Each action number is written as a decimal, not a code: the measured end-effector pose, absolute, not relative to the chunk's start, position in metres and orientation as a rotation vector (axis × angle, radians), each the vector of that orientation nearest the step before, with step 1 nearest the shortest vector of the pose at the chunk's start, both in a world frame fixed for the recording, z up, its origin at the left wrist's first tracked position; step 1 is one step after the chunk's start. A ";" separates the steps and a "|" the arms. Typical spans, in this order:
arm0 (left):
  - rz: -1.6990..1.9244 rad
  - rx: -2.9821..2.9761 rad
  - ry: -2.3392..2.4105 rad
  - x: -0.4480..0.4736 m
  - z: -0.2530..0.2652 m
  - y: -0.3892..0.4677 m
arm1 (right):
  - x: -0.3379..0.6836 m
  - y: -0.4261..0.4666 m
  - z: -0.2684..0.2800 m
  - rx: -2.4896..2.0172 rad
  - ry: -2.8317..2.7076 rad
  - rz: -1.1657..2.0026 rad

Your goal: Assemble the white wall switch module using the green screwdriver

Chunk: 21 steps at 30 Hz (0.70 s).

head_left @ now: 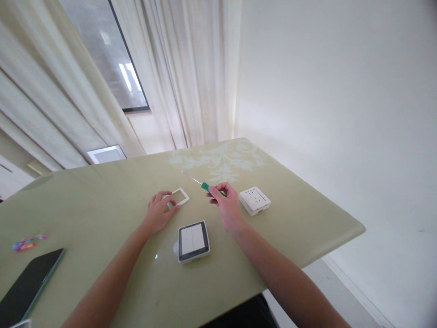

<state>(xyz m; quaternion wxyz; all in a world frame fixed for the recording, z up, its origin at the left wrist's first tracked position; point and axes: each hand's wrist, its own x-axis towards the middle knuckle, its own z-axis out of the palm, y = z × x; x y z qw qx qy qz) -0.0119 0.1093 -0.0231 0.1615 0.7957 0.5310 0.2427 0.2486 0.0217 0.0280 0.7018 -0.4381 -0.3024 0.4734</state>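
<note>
My right hand (226, 203) grips a green-handled screwdriver (205, 186), its thin metal shaft pointing up and to the left above the table. My left hand (159, 211) rests on the table with its fingers on the near edge of a white rectangular frame (180, 197). Between my forearms lies a wall switch (193, 241) with a dark border and two white rocker panels, face up. To the right of my right hand sits a white wall socket (254, 200), face up.
The pale green table (102, 200) has a white leaf pattern at the far side; its right edge drops off near the socket. A dark phone (29, 284) lies at the near left, small coloured bits (26, 243) beyond it. Curtains and a white wall stand behind.
</note>
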 end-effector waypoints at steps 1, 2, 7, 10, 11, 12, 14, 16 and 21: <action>0.678 2.286 1.492 -0.012 -0.021 0.104 | 0.248 0.022 0.028 -0.972 -0.668 1.054; 0.663 2.299 1.463 -0.012 -0.018 0.098 | 0.248 0.022 0.029 -0.970 -0.663 1.054; 0.658 2.369 1.255 -0.007 0.012 0.055 | 0.249 0.023 0.028 -0.962 -0.643 1.059; 0.617 2.383 1.064 -0.004 0.026 0.021 | 0.250 0.025 0.027 -0.960 -0.634 1.055; 0.573 2.381 1.011 -0.004 0.027 0.011 | 0.250 0.025 0.027 -0.960 -0.632 1.051; 0.527 2.383 0.974 -0.004 0.028 0.002 | 0.251 0.026 0.026 -0.962 -0.630 1.048; 0.465 2.396 0.960 -0.006 0.025 -0.011 | 0.251 0.027 0.025 -0.964 -0.629 1.043; 0.454 2.419 0.989 -0.008 0.021 -0.017 | 0.251 0.028 0.024 -0.966 -0.631 1.043; 0.421 2.488 1.042 -0.013 0.016 -0.016 | 0.249 0.030 0.021 -0.968 -0.642 1.045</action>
